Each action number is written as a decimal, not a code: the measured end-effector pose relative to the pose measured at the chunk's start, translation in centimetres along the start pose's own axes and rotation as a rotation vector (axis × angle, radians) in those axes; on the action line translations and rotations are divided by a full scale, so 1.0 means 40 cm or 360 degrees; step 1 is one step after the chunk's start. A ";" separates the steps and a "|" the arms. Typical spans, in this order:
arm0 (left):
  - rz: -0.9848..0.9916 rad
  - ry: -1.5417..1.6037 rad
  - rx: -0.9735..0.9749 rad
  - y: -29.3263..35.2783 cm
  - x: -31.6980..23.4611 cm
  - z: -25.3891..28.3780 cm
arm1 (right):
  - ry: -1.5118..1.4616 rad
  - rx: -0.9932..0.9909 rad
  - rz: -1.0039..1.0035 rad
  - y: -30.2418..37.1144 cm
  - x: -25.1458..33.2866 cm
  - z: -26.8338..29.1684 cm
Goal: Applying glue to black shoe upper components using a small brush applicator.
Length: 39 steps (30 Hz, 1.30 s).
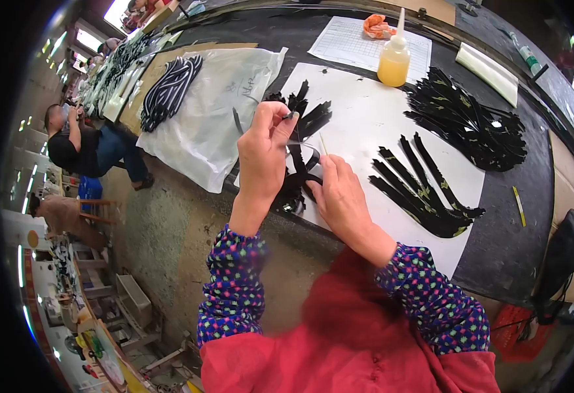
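Observation:
My left hand point(262, 154) is raised over the table edge, thumb and forefinger pinching a narrow black strip. A thin pale stick point(323, 144) juts from the fingertips of my right hand point(344, 200), which is closed just to the right and lower. A black strip point(308, 175) loops beside my right thumb; whether that thumb grips it too is unclear. Under and behind both hands, more black strips point(316, 119) lie on a white sheet point(352, 118), partly hidden by my fingers. Several black strips with yellow-green marks point(424, 193) are spread right of my right hand.
A large pile of black strips point(470, 121) lies at the right. Behind the sheet stands a nozzle bottle of yellow liquid point(393, 65), near an orange crumpled cloth point(378, 27). Striped strips point(171, 93) rest on a plastic bag point(215, 98) at left. A person point(90, 144) stands farther left.

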<state>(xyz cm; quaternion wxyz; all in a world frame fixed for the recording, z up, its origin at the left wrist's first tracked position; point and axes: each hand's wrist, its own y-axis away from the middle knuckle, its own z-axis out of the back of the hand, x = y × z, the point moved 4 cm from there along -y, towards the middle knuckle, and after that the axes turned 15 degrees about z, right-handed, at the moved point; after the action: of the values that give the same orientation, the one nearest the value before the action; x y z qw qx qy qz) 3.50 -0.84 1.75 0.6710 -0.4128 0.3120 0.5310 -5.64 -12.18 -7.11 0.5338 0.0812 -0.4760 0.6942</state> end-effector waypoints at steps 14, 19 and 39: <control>0.0208 0.0741 -0.0224 0.001 0.060 0.256 | -0.0621 0.0273 0.0327 -0.259 -0.019 -0.084; 0.0085 0.0826 -0.0493 0.025 0.058 0.317 | -0.0067 0.0227 0.0279 -0.327 -0.071 -0.108; 0.0596 0.0789 0.0090 0.148 -0.111 0.065 | -0.1975 -0.0043 -0.0473 0.007 0.176 0.200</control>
<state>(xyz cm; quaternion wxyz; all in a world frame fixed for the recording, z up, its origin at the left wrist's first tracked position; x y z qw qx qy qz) -3.35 0.00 5.43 0.4762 -0.4463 0.5515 0.5195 -11.96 -13.48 1.38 0.2505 0.5265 -0.6889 0.4306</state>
